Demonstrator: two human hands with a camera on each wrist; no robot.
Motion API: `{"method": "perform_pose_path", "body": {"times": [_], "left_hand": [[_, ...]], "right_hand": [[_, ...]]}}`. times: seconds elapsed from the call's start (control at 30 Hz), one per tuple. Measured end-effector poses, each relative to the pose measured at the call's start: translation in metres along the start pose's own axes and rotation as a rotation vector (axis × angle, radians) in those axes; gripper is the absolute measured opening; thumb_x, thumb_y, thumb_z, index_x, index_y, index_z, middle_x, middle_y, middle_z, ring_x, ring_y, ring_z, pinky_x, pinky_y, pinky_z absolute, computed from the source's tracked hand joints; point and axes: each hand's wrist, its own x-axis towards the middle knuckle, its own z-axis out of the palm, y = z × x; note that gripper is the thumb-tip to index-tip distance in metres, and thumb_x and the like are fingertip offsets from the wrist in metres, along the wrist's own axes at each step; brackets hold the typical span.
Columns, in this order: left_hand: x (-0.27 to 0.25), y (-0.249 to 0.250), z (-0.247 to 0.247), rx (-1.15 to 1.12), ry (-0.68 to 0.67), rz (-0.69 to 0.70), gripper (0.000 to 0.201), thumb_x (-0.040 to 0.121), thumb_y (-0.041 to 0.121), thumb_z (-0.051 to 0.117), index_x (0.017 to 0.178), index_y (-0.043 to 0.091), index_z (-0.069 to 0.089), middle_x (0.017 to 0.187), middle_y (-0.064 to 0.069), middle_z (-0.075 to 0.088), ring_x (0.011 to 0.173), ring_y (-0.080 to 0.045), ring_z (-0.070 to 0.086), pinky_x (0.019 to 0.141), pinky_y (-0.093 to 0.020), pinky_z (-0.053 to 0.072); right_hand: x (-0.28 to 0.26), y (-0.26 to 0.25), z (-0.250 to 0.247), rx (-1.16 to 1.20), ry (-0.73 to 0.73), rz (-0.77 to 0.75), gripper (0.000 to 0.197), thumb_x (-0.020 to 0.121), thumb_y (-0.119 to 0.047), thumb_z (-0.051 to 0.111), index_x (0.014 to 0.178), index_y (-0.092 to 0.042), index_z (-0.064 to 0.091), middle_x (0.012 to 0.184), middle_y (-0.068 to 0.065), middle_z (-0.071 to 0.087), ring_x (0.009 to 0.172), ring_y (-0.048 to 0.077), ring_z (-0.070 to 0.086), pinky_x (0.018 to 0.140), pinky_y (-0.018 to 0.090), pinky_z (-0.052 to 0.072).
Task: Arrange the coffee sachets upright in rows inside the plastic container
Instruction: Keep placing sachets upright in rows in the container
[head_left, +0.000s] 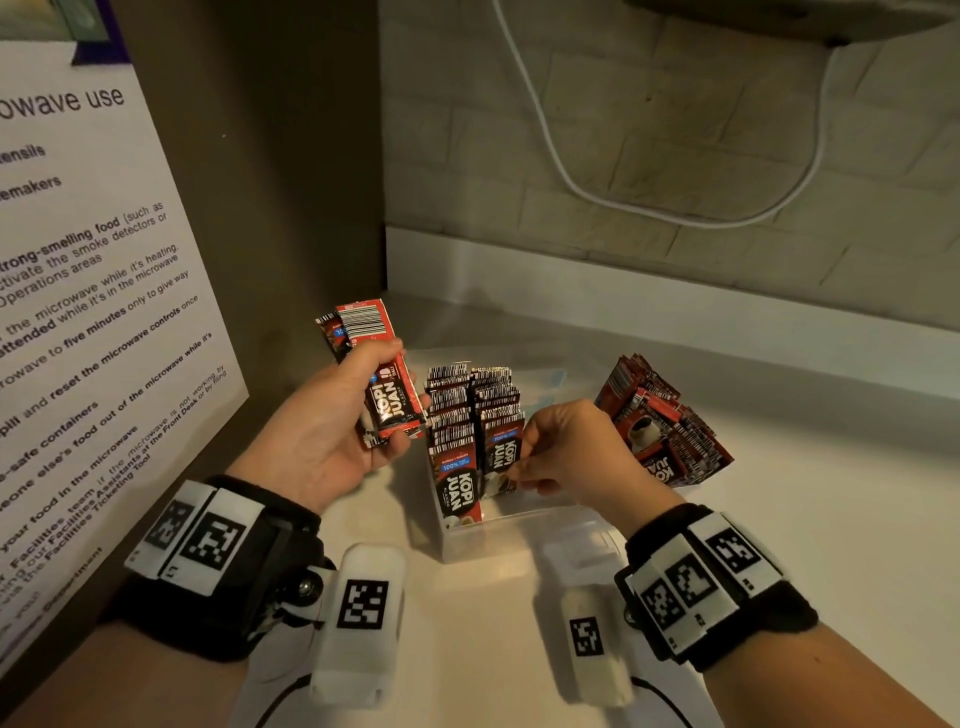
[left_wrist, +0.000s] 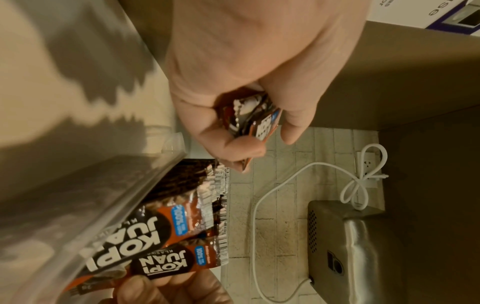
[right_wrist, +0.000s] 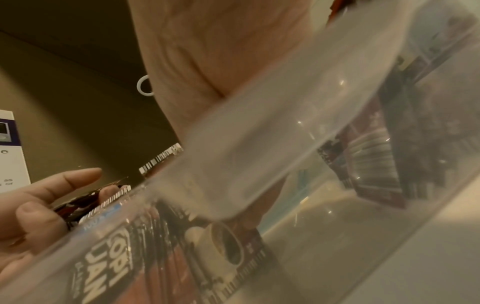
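Observation:
A clear plastic container (head_left: 519, 535) stands on the white counter. Two rows of red-and-black coffee sachets (head_left: 457, 447) stand upright in its left part. My right hand (head_left: 519, 467) reaches into it and pinches the front sachet of the right row (head_left: 501, 452) at its lower edge. My left hand (head_left: 402, 395) hovers left of the container and grips a small stack of sachets (head_left: 363, 322); the left wrist view shows that stack (left_wrist: 257, 121) curled in the fingers. The right wrist view looks through the container wall (right_wrist: 259, 144).
A loose leaning pile of sachets (head_left: 665, 426) sits to the right; I cannot tell whether it is inside the container. A microwave notice (head_left: 104, 260) covers the left wall. A white cable (head_left: 571, 182) hangs on the brick wall behind, above a metal appliance (left_wrist: 345, 246).

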Motion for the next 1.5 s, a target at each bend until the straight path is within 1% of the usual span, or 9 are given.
{"method": "perform_pose_path", "body": {"times": [0.23, 0.53, 0.8, 0.9, 1.03, 1.17, 1.23, 1.37, 1.5], "left_hand": [[-0.001, 0.001, 0.000, -0.031, -0.022, 0.000, 0.018, 0.084, 0.033, 0.067, 0.093, 0.018, 0.063, 0.065, 0.003, 0.067, 0.071, -0.016, 0.067, 0.036, -0.021, 0.041], [-0.006, 0.004, -0.001, -0.068, -0.100, 0.046, 0.015, 0.089, 0.020, 0.053, 0.098, 0.016, 0.064, 0.073, 0.000, 0.066, 0.072, -0.017, 0.065, 0.042, -0.023, 0.046], [-0.010, 0.006, 0.002, 0.074, -0.181, 0.126, 0.015, 0.083, 0.015, 0.065, 0.098, 0.015, 0.064, 0.077, -0.007, 0.069, 0.060, -0.017, 0.064, 0.037, -0.020, 0.044], [-0.015, 0.002, 0.011, 0.154, -0.278, 0.138, 0.028, 0.072, 0.021, 0.070, 0.099, 0.016, 0.066, 0.079, -0.007, 0.071, 0.060, -0.015, 0.065, 0.036, -0.020, 0.042], [-0.020, -0.005, 0.024, 0.242, -0.383, 0.179, 0.019, 0.067, 0.028, 0.071, 0.085, 0.027, 0.075, 0.083, -0.006, 0.072, 0.065, -0.018, 0.065, 0.036, -0.020, 0.037], [-0.022, -0.005, 0.028, 0.204, -0.331, 0.196, 0.019, 0.070, 0.036, 0.068, 0.085, 0.026, 0.073, 0.081, -0.006, 0.071, 0.062, -0.017, 0.064, 0.035, -0.019, 0.036], [-0.019, -0.002, 0.026, 0.153, -0.262, 0.181, 0.025, 0.068, 0.037, 0.068, 0.087, 0.021, 0.064, 0.073, -0.001, 0.069, 0.057, -0.013, 0.063, 0.033, -0.018, 0.036], [-0.017, 0.003, 0.024, 0.075, -0.268, 0.143, 0.041, 0.058, 0.041, 0.074, 0.091, 0.022, 0.060, 0.082, -0.002, 0.069, 0.062, -0.014, 0.059, 0.034, -0.017, 0.035], [-0.020, 0.005, 0.028, 0.001, -0.283, 0.146, 0.042, 0.051, 0.026, 0.078, 0.087, 0.023, 0.057, 0.079, -0.003, 0.066, 0.059, -0.012, 0.061, 0.032, -0.015, 0.033]], "right_hand": [[0.000, 0.000, 0.002, -0.031, -0.015, 0.003, 0.015, 0.074, 0.001, 0.076, 0.068, -0.003, 0.063, 0.064, 0.009, 0.069, 0.056, 0.016, 0.066, 0.059, 0.030, 0.060], [0.000, 0.004, 0.002, -0.011, 0.005, -0.003, 0.018, 0.070, -0.004, 0.081, 0.073, -0.003, 0.063, 0.073, 0.016, 0.072, 0.064, 0.025, 0.067, 0.065, 0.037, 0.060], [-0.017, -0.011, -0.025, 0.273, 0.234, -0.093, 0.034, 0.066, -0.029, 0.081, 0.083, -0.005, 0.064, 0.077, 0.014, 0.064, 0.057, 0.014, 0.054, 0.055, 0.027, 0.048], [-0.028, -0.033, -0.031, 0.404, 0.204, -0.169, 0.028, 0.076, -0.026, 0.076, 0.090, -0.005, 0.065, 0.077, 0.010, 0.063, 0.052, 0.011, 0.050, 0.049, 0.024, 0.043], [-0.037, -0.054, -0.027, 0.500, 0.013, -0.270, 0.028, 0.074, -0.012, 0.076, 0.099, -0.004, 0.065, 0.077, 0.011, 0.063, 0.049, 0.010, 0.052, 0.043, 0.023, 0.039], [-0.036, -0.056, -0.027, 0.554, 0.057, -0.378, 0.018, 0.073, 0.004, 0.074, 0.086, -0.007, 0.069, 0.066, 0.003, 0.064, 0.043, 0.008, 0.051, 0.039, 0.020, 0.037], [-0.036, -0.053, -0.031, 0.639, 0.079, -0.477, 0.026, 0.068, 0.009, 0.074, 0.073, -0.016, 0.072, 0.073, 0.001, 0.068, 0.054, 0.011, 0.057, 0.045, 0.021, 0.042], [-0.040, -0.051, -0.032, 0.649, 0.046, -0.639, 0.019, 0.062, 0.005, 0.077, 0.064, -0.014, 0.075, 0.108, 0.007, 0.064, 0.103, 0.020, 0.063, 0.080, 0.029, 0.054], [-0.042, -0.048, -0.026, 0.547, 0.058, -0.610, 0.008, 0.060, -0.005, 0.077, 0.065, -0.011, 0.074, 0.115, 0.016, 0.056, 0.106, 0.013, 0.058, 0.078, 0.029, 0.055]]}}
